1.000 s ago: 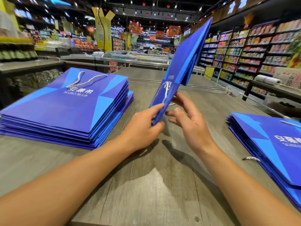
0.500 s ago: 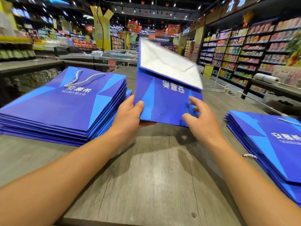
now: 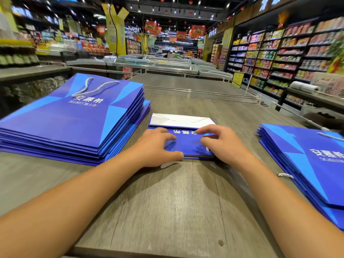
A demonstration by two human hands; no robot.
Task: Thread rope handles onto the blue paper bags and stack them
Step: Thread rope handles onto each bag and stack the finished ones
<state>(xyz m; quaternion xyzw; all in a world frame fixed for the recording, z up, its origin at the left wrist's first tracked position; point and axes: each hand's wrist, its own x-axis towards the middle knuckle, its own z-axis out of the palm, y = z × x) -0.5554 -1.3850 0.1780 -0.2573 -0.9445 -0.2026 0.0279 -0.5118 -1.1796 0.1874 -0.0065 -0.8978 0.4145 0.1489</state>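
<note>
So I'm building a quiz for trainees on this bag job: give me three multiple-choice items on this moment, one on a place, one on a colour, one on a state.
1. Where is the bag being worked on?
A. flat on the wooden table, between two stacks
B. on top of the left stack
C. held up in the air

2. What colour is its folded bottom flap?
A. yellow
B. white
C. black

3. How do the hands meet it?
A. both hang clear
B. only the left touches
C. both rest on it

A: the blue paper bag lies on the wooden table between the left stack and the right stack.
B: the flap is white.
C: the left hand and right hand both touch it.
</note>
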